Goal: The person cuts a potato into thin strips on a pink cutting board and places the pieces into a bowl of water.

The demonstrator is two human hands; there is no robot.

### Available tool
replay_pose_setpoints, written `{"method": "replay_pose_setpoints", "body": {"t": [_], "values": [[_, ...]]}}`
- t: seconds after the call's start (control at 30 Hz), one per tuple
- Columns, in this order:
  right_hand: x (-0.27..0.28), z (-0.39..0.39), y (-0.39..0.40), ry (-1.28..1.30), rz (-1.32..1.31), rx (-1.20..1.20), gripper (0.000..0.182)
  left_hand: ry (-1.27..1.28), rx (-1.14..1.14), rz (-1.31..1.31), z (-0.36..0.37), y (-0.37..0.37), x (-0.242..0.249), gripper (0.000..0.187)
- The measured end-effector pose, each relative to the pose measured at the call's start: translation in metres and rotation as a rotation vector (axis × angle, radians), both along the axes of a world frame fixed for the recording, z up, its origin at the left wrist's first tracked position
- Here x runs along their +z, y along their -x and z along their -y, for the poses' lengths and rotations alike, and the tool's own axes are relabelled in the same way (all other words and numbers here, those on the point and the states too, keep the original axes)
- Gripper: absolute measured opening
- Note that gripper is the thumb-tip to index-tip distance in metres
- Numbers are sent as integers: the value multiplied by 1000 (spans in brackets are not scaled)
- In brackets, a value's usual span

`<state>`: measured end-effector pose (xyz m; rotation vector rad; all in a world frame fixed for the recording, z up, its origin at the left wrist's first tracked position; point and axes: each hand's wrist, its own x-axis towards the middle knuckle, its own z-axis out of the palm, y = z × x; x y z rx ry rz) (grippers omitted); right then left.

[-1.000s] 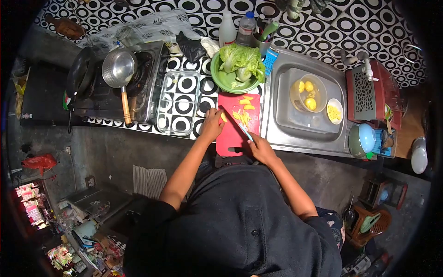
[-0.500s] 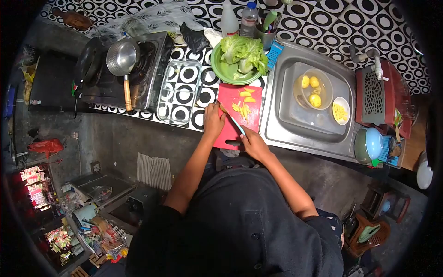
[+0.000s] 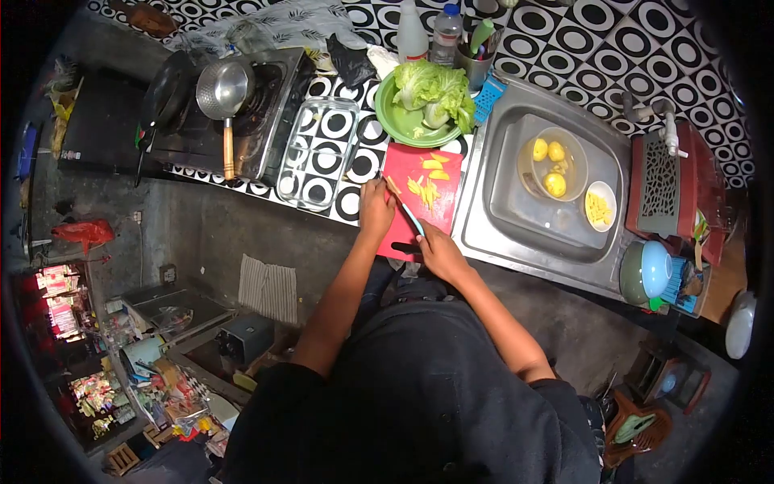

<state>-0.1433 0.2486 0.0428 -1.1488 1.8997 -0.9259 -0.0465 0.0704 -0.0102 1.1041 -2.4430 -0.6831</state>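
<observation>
My right hand is wrapped round the light blue handle of a knife, whose blade points up and left across the red cutting board. At the board's left edge, my left hand has its fingers bent round a small yellowish piece beside the blade tip. Yellow cut strips lie in a small pile right of the blade, with larger yellow pieces above them. Touching or close to the board's top is a green bowl holding leafy greens.
Right of the board is a steel sink with a bowl of yellow peeled pieces in water and a white dish of strips. To the left are a glass dish and a stove with a pan.
The whole view has shifted slightly with the head. Both hands stay at nearly the same place on the board, with the knife still in my right hand.
</observation>
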Motion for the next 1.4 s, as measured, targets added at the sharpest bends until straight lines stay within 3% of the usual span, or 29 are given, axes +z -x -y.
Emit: {"method": "replay_pose_setpoints", "body": {"t": [0.5,0.9,1.13,1.4], "values": [[6,-2,9,122,-80,79,50,39,49,-1,-5,3,-1,31],[10,-5,12,99,-220,176,67,75,58,2,-9,6,4,31],[5,-7,15,90,-228,191,71,86,59,9,-8,7,-3,36],[14,-5,10,13,-240,222,73,77,73,-13,-8,7,-4,29]]}}
